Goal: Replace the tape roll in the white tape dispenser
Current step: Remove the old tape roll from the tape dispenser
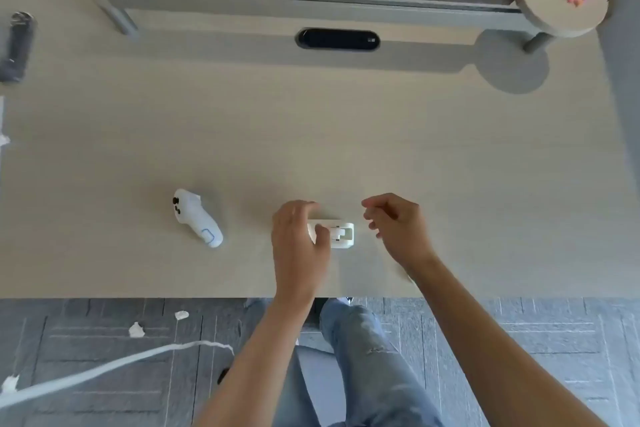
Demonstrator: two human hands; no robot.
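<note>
The white tape dispenser [341,236] lies on the light wooden desk [346,135] near its front edge. My left hand [298,236] covers the dispenser's left end, with fingers and thumb closed around it. My right hand [396,224] hovers just right of the dispenser, apart from it, its fingertips pinched together; whether it holds a thin strip of tape is too small to tell. No tape roll is clearly visible; a faint pale shape [403,270] shows beside my right wrist.
A white handheld controller [197,218] lies on the desk to the left. A dark cable port [337,39] sits at the back, a dark object [17,45] at far left, a round pale lamp [564,0] at back right. Paper scraps [136,329] litter the floor.
</note>
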